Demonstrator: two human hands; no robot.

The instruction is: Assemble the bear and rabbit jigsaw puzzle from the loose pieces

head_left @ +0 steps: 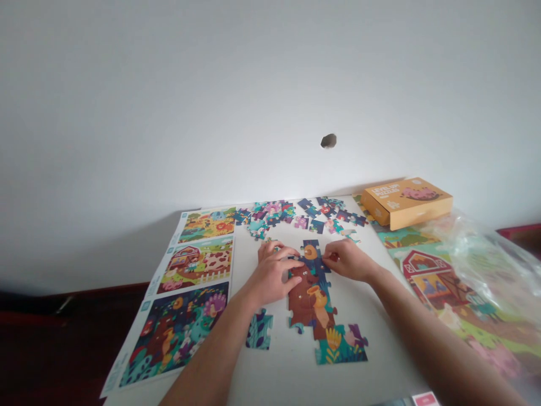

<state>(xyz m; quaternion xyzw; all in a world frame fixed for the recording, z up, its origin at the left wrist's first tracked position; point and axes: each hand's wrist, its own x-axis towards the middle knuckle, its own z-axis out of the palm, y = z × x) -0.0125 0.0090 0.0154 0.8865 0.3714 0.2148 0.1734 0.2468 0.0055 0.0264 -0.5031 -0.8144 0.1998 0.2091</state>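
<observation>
A partly joined jigsaw (315,307) with a brown bear and dark blue background lies on the white table (296,372). My left hand (274,273) rests on its upper left, fingers stretched flat and pressing down. My right hand (347,258) is at the puzzle's top right, fingers pinched on a dark blue piece (311,252) with an orange shape at the top of the assembly. A single leafy piece (259,331) lies loose to the left of the assembly.
Several loose pieces (296,214) are scattered at the far edge. A picture sheet (186,287) with three scenes lies left. An orange box (406,202) stands far right, with a finished barn puzzle (435,282) and clear plastic wrap (490,265) beside it.
</observation>
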